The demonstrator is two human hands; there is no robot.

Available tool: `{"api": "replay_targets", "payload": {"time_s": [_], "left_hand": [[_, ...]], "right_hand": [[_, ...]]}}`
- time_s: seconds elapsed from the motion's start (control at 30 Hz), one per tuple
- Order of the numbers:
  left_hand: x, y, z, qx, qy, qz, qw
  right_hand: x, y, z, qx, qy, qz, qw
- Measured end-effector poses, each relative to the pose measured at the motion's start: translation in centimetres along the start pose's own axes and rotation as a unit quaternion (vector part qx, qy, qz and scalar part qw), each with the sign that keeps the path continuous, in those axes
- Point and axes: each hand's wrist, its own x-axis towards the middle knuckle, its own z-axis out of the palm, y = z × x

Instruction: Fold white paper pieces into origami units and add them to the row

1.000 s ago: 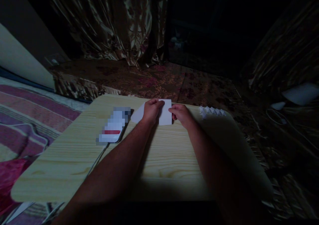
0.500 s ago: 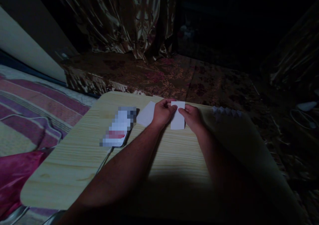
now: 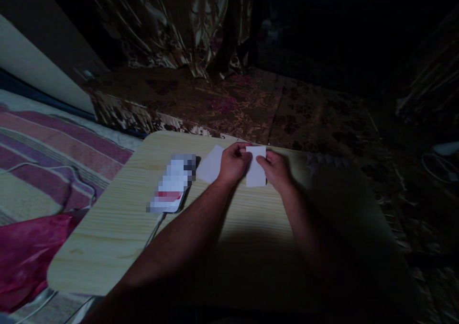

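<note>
Between my two hands a small white rectangle of paper (image 3: 256,173) is held upright above the table. My left hand (image 3: 234,162) grips its left edge, thumb in front and fingers behind. From the other side my right hand (image 3: 276,167) pinches the right edge, its thumb lying on the front face. Whether the paper is folded cannot be made out. Just left of my left hand lies more white paper (image 3: 210,165), partly covered by that hand. A phone (image 3: 172,183) with a blurred screen rests further left, a white cable running from its lower end.
The wooden table (image 3: 107,218) has rounded corners. Several small pointed paper pieces (image 3: 328,160) stand in a row at its far right edge. A striped bed cover (image 3: 53,142) and a pink cloth (image 3: 32,252) lie to the left. Patterned curtains (image 3: 201,22) hang behind.
The view has shifted slightly, and the table's right side looks darker. Both hands keep their hold on the paper, with almost no movement.
</note>
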Motion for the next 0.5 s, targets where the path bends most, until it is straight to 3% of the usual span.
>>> {"api": "replay_targets", "payload": {"time_s": [0.5], "left_hand": [[-0.17,0.57,0.26,0.002,0.029,0.013,1.0]], "right_hand": [[-0.2,-0.22,-0.02,0.014,-0.014,0.011,1.0]]}}
